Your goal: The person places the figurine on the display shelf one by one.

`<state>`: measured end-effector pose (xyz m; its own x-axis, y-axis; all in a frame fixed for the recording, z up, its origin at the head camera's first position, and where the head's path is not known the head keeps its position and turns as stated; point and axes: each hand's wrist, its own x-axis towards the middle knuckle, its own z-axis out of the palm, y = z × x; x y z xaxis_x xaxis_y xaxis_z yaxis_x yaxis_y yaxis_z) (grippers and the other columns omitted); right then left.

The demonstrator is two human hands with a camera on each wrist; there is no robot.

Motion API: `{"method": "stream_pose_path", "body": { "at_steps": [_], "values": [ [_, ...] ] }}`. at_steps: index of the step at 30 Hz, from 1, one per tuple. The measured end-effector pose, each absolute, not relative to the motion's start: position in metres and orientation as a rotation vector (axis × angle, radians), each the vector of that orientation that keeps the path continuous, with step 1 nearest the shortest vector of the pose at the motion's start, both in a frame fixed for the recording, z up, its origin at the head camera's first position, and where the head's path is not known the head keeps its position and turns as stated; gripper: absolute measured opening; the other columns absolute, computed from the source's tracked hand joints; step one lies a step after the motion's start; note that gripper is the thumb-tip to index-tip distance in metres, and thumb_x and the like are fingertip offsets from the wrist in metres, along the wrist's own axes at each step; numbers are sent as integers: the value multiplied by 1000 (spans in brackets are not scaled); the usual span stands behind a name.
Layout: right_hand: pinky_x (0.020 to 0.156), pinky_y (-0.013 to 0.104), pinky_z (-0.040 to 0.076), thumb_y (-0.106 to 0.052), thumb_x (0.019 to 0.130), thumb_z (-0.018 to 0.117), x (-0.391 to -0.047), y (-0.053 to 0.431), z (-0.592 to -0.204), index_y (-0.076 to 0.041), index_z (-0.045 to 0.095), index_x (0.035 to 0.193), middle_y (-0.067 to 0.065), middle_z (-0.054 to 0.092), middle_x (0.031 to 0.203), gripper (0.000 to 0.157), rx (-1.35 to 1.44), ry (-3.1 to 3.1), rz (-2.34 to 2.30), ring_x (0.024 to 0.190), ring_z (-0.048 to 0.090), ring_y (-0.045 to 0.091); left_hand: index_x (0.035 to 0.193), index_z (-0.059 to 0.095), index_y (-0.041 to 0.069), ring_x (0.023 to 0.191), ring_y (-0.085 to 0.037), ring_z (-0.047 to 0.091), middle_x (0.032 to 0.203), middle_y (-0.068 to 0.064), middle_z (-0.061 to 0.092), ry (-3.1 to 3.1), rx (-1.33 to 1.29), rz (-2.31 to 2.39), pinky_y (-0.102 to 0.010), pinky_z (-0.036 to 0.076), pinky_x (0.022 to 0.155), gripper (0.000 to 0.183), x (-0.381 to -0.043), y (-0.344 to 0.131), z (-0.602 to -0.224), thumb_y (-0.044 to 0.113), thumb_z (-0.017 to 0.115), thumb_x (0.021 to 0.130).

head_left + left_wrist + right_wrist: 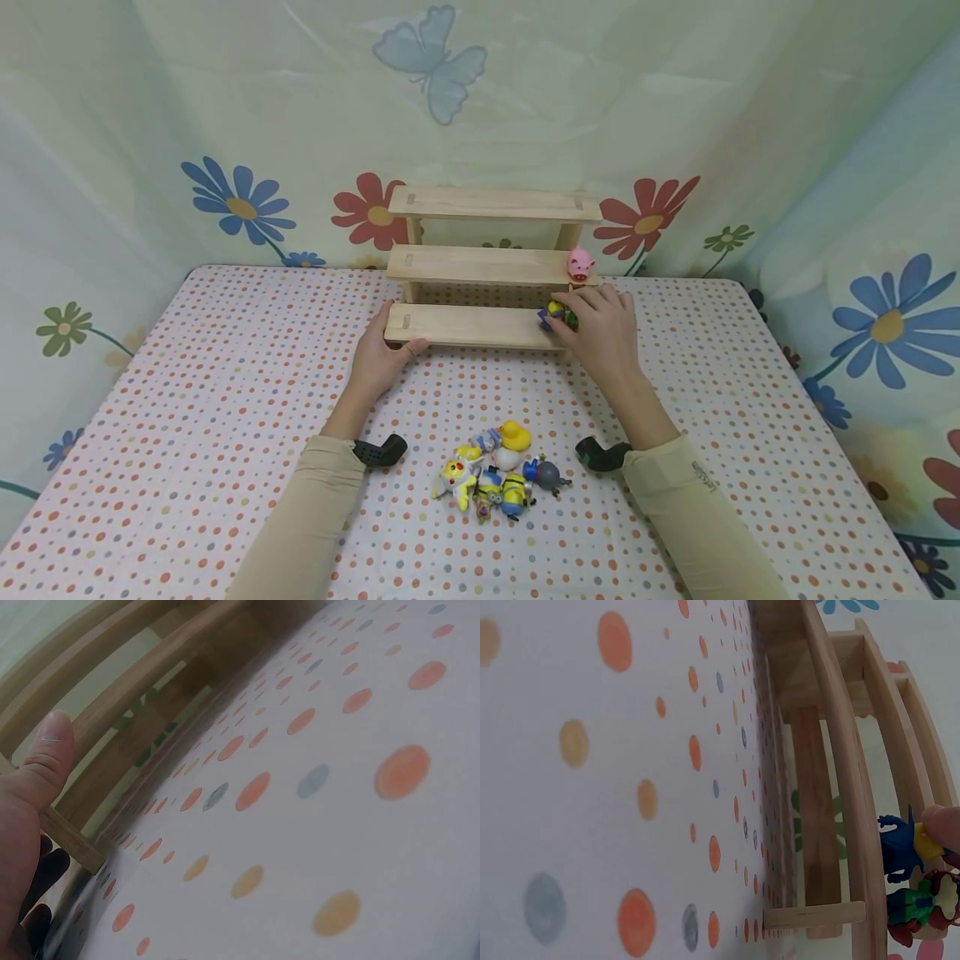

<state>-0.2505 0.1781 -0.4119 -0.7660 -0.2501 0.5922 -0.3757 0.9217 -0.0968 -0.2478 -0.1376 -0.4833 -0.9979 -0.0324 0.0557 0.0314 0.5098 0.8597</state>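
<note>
A three-tier wooden shelf point(472, 323) stands at the back of the table. My left hand point(377, 354) grips the left end of its lowest board, with the thumb point(51, 754) over the top and the fingers lower down. At the right end of that board, my right hand point(609, 337) pinches a small blue and yellow toy figure point(900, 851); the thumb point(941, 825) lies at its yellow part. Right beside it on the board is a green and red toy figure point(921, 904), partly covered by the hand in the head view.
A pink pig toy point(580, 264) sits at the right end of the middle board. Several toy figures point(513, 492), among them a yellow-hatted one point(515, 435), lie heaped on the dotted tablecloth point(247, 417) between the forearms. Black devices point(381, 451) are worn at both wrists. A flowered curtain hangs behind.
</note>
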Motion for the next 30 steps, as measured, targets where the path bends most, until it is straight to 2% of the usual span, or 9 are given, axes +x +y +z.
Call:
{"method": "stream_pose_path", "body": {
  "at_steps": [30],
  "values": [
    [78, 44, 38, -32, 75, 81, -252, 180, -416, -12, 72, 106, 8, 68, 102, 39, 477, -2446, 306, 96, 53, 31, 153, 16, 11, 145, -28, 24, 157, -11, 24, -2668, 1, -1509, -44, 22, 118, 105, -249, -138, -486, 60, 66, 76]
  ]
}}
